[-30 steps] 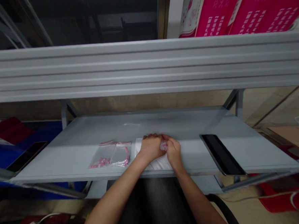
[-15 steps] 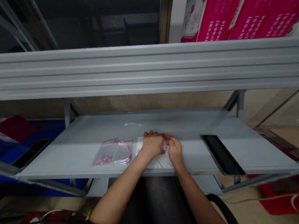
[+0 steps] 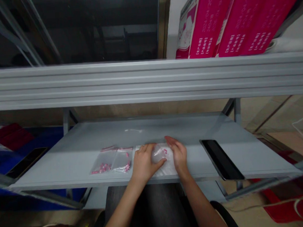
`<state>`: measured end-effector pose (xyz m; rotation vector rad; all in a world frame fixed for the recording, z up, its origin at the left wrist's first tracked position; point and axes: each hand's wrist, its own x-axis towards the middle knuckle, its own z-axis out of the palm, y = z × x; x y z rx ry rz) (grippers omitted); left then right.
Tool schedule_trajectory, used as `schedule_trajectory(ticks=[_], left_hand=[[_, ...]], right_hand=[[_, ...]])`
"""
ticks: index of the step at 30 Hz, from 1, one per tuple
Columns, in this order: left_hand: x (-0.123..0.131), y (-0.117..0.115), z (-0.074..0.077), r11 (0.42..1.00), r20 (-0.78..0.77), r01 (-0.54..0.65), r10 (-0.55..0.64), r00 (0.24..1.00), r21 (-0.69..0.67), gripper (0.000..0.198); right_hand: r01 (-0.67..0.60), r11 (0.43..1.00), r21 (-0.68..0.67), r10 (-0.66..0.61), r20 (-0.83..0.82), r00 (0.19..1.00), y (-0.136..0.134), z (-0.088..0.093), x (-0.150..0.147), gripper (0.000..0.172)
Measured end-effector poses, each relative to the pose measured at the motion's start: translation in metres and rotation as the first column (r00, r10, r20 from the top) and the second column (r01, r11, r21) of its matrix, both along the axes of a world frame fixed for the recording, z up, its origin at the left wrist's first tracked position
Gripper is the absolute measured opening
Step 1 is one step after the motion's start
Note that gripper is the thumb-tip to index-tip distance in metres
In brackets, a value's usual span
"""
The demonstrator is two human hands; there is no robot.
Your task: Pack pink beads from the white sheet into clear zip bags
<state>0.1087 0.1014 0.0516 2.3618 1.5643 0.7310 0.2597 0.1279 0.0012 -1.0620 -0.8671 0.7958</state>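
A clear plastic bag point(image 3: 157, 154) with a few small pink pieces point(image 3: 165, 151) lies between my two hands, on a white sheet point(image 3: 169, 168). My left hand point(image 3: 143, 162) rests at the bag's left side, fingers flat and thumb stretched toward the pink pieces. My right hand point(image 3: 179, 155) stands on edge at the right of the sheet with its fingers extended. Left of my left hand are two zip bags of pink pieces, one zip bag point(image 3: 123, 159) nearer and another zip bag point(image 3: 103, 161) farther left.
A dark-screened tablet point(image 3: 222, 160) lies right of my hands, jutting over the shelf's front edge. Above the grey shelf point(image 3: 103, 132) runs a ridged metal beam point(image 3: 139, 81). Pink boxes point(image 3: 212, 24) stand behind it. A dark flat device point(image 3: 27, 163) lies at far left.
My hands have moved apart from their close hold over the bag. The left hand has shifted left and opened, and the bag with pink pieces now shows between them. The view has tilted slightly up.
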Motion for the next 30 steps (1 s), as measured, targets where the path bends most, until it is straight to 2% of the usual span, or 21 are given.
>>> schedule_trajectory(ticks=[3,6,8,10,12,14,15,17,18,20,23,26,30], left_hand=[[0.001,-0.014,-0.004,0.999,0.131,-0.004,-0.003,0.991,0.047,0.052],[0.004,-0.029,-0.007,0.992,0.351,-0.035,-0.010,0.936,0.121,0.047],[0.006,-0.039,-0.009,0.987,0.477,-0.075,-0.002,0.879,0.141,0.042],[0.006,-0.048,-0.012,0.988,0.538,-0.119,0.047,0.842,0.099,0.042],[0.003,-0.056,-0.014,0.992,0.583,-0.128,0.107,0.806,-0.004,0.052],[-0.004,-0.062,-0.015,0.990,0.645,-0.040,0.120,0.755,-0.138,0.058],[-0.009,-0.065,-0.014,0.979,0.684,0.045,0.108,0.721,-0.201,0.053],[-0.019,-0.069,-0.013,0.931,0.762,0.216,0.092,0.641,-0.294,0.031],[-0.023,-0.071,-0.012,0.907,0.790,0.266,0.108,0.604,-0.327,0.022],[-0.029,-0.072,-0.011,0.883,0.814,0.283,0.167,0.557,-0.375,0.027],[-0.031,-0.072,-0.011,0.899,0.807,0.220,0.204,0.555,-0.378,0.033],[-0.029,-0.071,-0.010,0.931,0.790,0.209,0.119,0.601,-0.299,0.029],[-0.027,-0.072,-0.008,0.940,0.779,0.255,0.016,0.627,-0.225,0.026]], right_hand=[[-0.014,1.000,0.028,0.013,0.011,1.000,-0.028,0.019,0.002,0.027],[-0.182,0.983,-0.013,0.182,0.121,0.976,-0.064,0.030,-0.001,0.032],[-0.217,0.974,-0.064,0.225,0.177,0.958,-0.084,0.031,-0.007,0.040],[-0.239,0.962,-0.132,0.261,0.196,0.945,-0.096,0.031,-0.011,0.030],[-0.245,0.952,-0.185,0.283,0.214,0.935,-0.100,0.031,-0.013,0.021],[-0.249,0.948,-0.200,0.293,0.236,0.927,-0.100,0.035,-0.010,0.029],[-0.262,0.944,-0.199,0.306,0.245,0.920,-0.100,0.037,-0.008,0.031],[-0.298,0.934,-0.195,0.343,0.270,0.899,-0.101,0.041,-0.005,0.032],[-0.306,0.933,-0.191,0.352,0.302,0.886,-0.102,0.042,-0.003,0.032],[-0.290,0.940,-0.181,0.339,0.397,0.853,-0.105,0.042,-0.001,0.032],[-0.264,0.949,-0.174,0.316,0.500,0.806,-0.110,0.039,0.001,0.030],[-0.273,0.949,-0.158,0.314,0.550,0.774,-0.114,0.036,0.005,0.027],[-0.281,0.953,-0.110,0.284,0.639,0.714,-0.118,0.038,0.010,0.025]])
